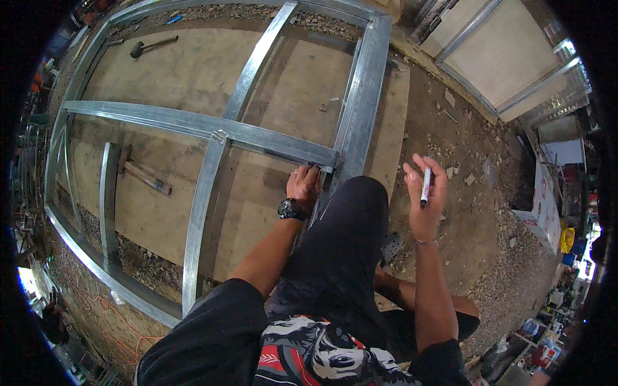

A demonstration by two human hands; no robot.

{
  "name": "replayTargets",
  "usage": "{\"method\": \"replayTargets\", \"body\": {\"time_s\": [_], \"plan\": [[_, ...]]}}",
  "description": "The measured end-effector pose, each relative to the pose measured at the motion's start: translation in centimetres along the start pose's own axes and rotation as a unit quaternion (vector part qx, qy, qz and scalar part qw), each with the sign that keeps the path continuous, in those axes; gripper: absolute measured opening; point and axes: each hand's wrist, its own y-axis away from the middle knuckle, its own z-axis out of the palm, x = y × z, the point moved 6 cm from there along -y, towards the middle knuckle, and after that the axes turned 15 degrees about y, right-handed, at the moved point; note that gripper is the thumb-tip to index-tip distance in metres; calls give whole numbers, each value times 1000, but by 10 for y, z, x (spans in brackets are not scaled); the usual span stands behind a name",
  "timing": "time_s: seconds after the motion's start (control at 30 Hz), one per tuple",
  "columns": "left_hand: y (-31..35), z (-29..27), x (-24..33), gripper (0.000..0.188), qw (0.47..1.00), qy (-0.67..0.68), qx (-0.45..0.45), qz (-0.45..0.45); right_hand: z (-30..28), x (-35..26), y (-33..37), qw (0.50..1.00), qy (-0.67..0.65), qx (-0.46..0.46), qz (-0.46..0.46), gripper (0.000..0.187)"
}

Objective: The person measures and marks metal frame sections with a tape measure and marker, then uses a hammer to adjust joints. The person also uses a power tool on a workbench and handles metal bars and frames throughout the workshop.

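A galvanized metal frame (364, 109) lies in front of me, its long side rail passing beside my knee. My left hand (304, 184), with a black watch on the wrist, has its fingers curled against the near edge of the metal crossbar (257, 136), close to where that bar meets the side rail. Something small and dark shows at those fingertips, too small to name. Raised over the dirt floor on the right, my right hand (427, 193) holds a white marker (425, 186) between thumb and fingers, its black end pointing down toward me.
Sheets of board (238, 61) lie beneath the frame. A mallet (151, 46) rests at the far left, a hammer (145, 175) nearer. Another framed panel (508, 55) leans at the far right, above a white carton (544, 206). An orange cord (109, 309) trails at lower left.
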Motion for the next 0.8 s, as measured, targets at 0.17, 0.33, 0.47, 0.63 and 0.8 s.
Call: {"method": "replayTargets", "body": {"time_s": [0.17,0.33,0.47,0.63,0.8], "plan": [[4,5,-2,15,998,19,-7,-56,14,-5,-7,1000,-3,-17,-2,39],[11,12,-3,25,988,112,31,-103,23,-2,-7,1000,8,-22,-17,37],[9,17,-2,27,998,63,7,1,28,-2,-6,999,8,-28,-23,38],[6,3,-9,30,999,11,-13,-30,24,3,-4,1000,12,-25,2,39],[5,9,-12,27,999,-1,-40,-22,23,8,-2,998,44,-39,-9,37]]}}
